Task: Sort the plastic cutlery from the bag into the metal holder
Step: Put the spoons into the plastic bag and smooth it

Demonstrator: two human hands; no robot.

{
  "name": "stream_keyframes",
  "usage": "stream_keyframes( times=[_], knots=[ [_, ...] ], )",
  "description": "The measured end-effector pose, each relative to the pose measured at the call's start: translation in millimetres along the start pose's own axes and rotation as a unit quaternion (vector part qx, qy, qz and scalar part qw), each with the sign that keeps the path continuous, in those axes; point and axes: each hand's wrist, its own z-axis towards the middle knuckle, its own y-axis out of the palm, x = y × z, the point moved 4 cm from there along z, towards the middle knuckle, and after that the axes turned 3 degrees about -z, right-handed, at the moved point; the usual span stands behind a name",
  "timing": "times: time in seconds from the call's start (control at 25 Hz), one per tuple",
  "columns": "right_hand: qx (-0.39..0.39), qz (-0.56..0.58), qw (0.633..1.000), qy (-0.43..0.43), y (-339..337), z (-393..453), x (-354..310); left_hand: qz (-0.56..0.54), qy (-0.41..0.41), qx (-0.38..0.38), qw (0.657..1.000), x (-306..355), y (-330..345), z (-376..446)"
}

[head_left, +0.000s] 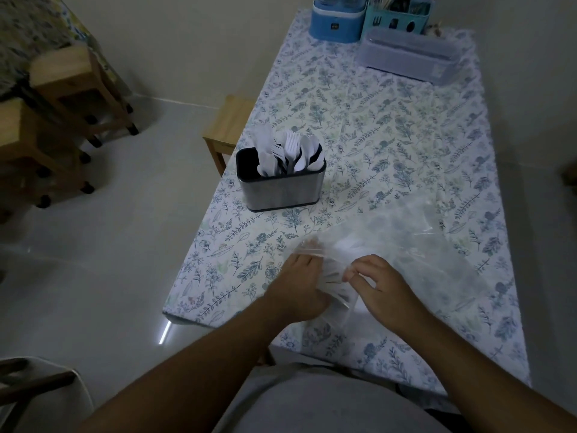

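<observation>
Cutlery: some white pieces were seen faintly inside the clear bag [402, 245], near its mouth under the hands; how many could not be told.
Left hand [301, 284]: it lay on the near end of the bag, fingers curled on the plastic and the pieces under it; the grip looked closed on the bag.
Right hand [379, 285]: fingertips were pinching the plastic film just beside the left hand.
Bag: it lay flat on the table [359, 126], thin and crumpled, stretching away to the right.
Handling: the pieces are probably very light and stiff, a little slippery, and may snap if bent. The film is soft and gives no support, so it seems better to take each piece by the handle through the opening.
Holder [281, 185]: the metal box stood upright, well apart from the hands, already with white forks, spoons and knives standing in it.
Far end: blue box [337, 21], green cutlery box [396, 21] and clear lidded box [409, 56].
</observation>
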Motion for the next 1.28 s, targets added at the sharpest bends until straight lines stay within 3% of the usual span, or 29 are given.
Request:
stream_keyframes(
  times=[0.2, 0.32, 0.44, 0.72, 0.92, 1.28],
  knots=[
    [0.044, 0.046, 0.998, 0.010, -7, 1, 3, 0.163, -0.043, -0.083, 0.982, 5, 15, 31],
    [0.076, 0.074, 0.994, 0.027, -13, 1, 4, 0.165, -0.094, -0.058, 0.980, 12, 21, 45],
    [0.085, 0.079, 0.993, 0.028, -14, -1, 5, 0.185, -0.093, -0.057, 0.977, 15, 32, 50],
    [0.094, 0.082, 0.992, 0.017, -15, -7, 2, 0.169, -0.086, -0.089, 0.978, 12, 40, 48],
    [0.103, 0.077, 0.991, 0.020, -14, -11, 4, 0.181, -0.083, -0.063, 0.978, 17, 33, 40],
    [0.110, 0.085, 0.990, 0.008, -9, -12, 12, 0.048, -0.108, -0.077, 0.990, 15, 16, 26]
  ],
)
